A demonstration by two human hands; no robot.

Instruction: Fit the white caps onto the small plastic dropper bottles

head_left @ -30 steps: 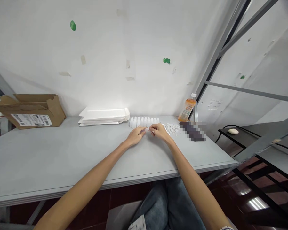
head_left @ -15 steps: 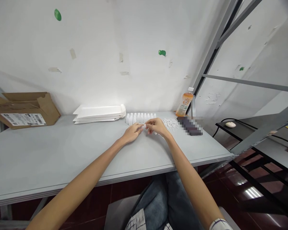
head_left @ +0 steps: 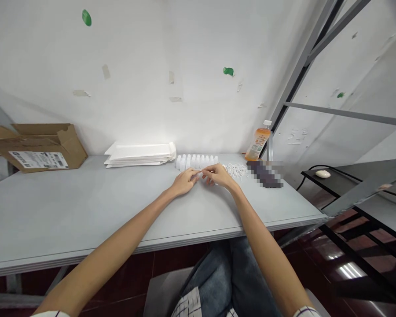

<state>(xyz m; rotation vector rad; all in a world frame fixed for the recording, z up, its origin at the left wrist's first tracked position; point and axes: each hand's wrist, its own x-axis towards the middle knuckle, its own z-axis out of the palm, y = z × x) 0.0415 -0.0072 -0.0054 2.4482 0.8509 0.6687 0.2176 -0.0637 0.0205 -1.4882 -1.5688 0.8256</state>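
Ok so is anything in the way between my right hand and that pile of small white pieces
Nothing visible is: the right hand is just left of the small white pieces. The white bottles stand farther back, and the dark pixelated item lies on the pile's other side.

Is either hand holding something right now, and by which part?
Can't tell: the left hand and right hand are close together, and anything pinched there is too small or hidden.
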